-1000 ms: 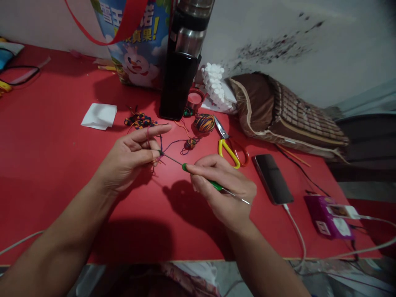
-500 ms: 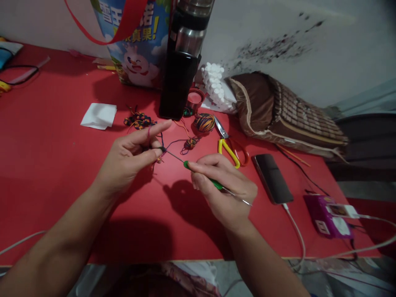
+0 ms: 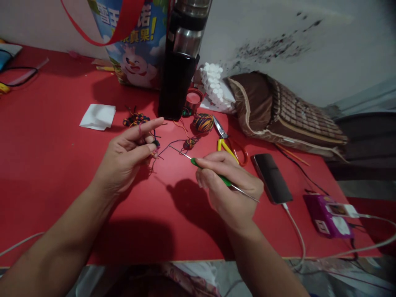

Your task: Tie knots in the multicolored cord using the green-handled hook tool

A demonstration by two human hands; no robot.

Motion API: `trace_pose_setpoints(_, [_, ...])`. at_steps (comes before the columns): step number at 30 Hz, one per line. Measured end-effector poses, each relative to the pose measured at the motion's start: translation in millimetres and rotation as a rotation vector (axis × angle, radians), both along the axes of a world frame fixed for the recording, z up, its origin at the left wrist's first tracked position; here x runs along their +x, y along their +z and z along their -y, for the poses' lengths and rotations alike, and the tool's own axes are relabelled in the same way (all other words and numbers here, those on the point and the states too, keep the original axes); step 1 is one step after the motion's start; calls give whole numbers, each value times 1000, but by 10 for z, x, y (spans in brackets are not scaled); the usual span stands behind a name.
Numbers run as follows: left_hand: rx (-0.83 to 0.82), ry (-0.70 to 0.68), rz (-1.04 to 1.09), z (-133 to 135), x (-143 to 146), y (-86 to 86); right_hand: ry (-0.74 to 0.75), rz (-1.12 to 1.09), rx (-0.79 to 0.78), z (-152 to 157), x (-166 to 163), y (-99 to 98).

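Between the thumb and fingers of my left hand (image 3: pixel 125 154) is a small dark crochet piece (image 3: pixel 156 144), with loose yarn ends hanging below it. The left index finger points outward, a pink strand around it. My right hand (image 3: pixel 227 181) grips a green-handled crochet hook (image 3: pixel 223 180) like a pen. Its thin metal tip stands apart from the piece, near a dark strand of yarn. Beyond the hands lie a small multicoloured yarn bundle (image 3: pixel 189 143), a larger yarn ball (image 3: pixel 203 123) and a knotted multicoloured yarn piece (image 3: pixel 136 119).
Yellow-and-red-handled scissors (image 3: pixel 228 144) lie right of the yarn. A black phone (image 3: pixel 177 86) leans on a steel flask (image 3: pixel 187 39) beside a printed bag (image 3: pixel 136 53). Another phone (image 3: pixel 272 177), a purple box (image 3: pixel 324 218), a brown cushion (image 3: pixel 278 103) and a folded white paper (image 3: pixel 97 116) are around.
The hook tip has come away from the crochet piece as my right hand moved slightly right. My left hand has shifted a little left with the piece.
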State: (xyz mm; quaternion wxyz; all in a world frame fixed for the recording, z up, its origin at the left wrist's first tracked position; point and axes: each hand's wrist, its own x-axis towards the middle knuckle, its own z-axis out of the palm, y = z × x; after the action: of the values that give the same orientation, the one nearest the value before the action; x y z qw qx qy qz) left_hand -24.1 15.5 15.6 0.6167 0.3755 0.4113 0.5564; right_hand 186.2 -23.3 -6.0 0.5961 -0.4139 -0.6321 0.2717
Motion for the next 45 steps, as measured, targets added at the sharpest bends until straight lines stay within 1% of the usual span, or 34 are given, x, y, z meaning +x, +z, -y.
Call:
trace_pose_setpoints(3, [-60,1,66,-7,22,2,24,-17,-7,-7,0,-31])
trace_pose_setpoints(6, [-157,-40,172,-16,32,-13,64,-34,-33,-12,-10,-31])
trace_pose_setpoints(10, [-310,-104,310,-30,43,-34,73,7,-10,-13,-44,46])
trace_pose_setpoints(13, [-347,-103,347,-27,60,-40,82,43,12,-13,-69,100])
trace_pose_setpoints(16, [-292,-77,320,0,84,-48,93,37,11,-13,-79,110])
trace_pose_setpoints(20, [-157,-13,192,49,122,-47,64,42,-9,-13,-74,95])
trace_pose_setpoints(26, [-72,64,97,64,148,-42,47,32,6,-22,-58,86])
trace_pose_setpoints(35, [86,83,-108,159,117,-122,63,-2,-7,-23,-44,78])
trace_pose_setpoints(39, [116,83,-160,189,125,-109,60,-13,-11,-19,-39,62])
trace_pose_setpoints(45, [108,93,-148,177,130,-109,81,-40,-9,-25,-35,44])
